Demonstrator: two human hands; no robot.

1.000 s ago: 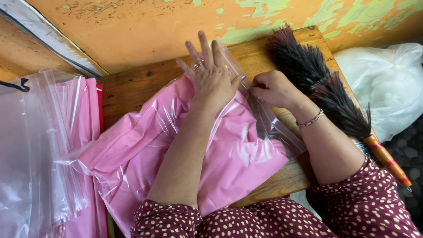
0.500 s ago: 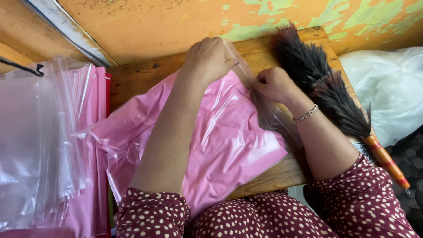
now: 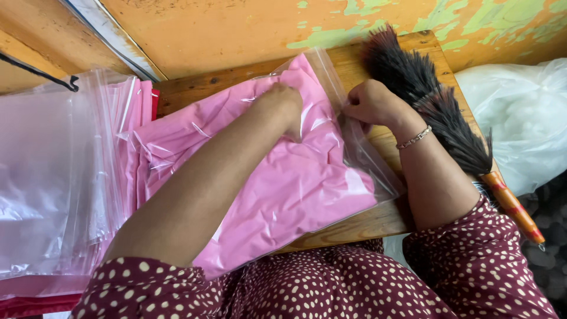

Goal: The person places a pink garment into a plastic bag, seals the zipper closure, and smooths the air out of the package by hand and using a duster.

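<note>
A folded pink cloth (image 3: 295, 189) lies inside a clear plastic zip bag (image 3: 360, 155) on a small wooden table (image 3: 378, 221). My left hand (image 3: 284, 106) presses down as a fist on the pink cloth near the bag's far end. My right hand (image 3: 372, 103) pinches the open edge of the bag at its right side, fingers closed on the plastic. A thin bracelet sits on my right wrist.
A stack of clear plastic bags (image 3: 53, 171) with pink cloth under it lies at the left. A dark feather duster (image 3: 437, 112) with an orange handle rests along the table's right edge. A white plastic sack (image 3: 520, 118) sits at the right. An orange wall (image 3: 236, 29) lies beyond the table.
My left hand went from flat with spread fingers to a fist pushing on the pink cloth. The cloth now sits further into the bag. My right hand stayed at the bag's edge.
</note>
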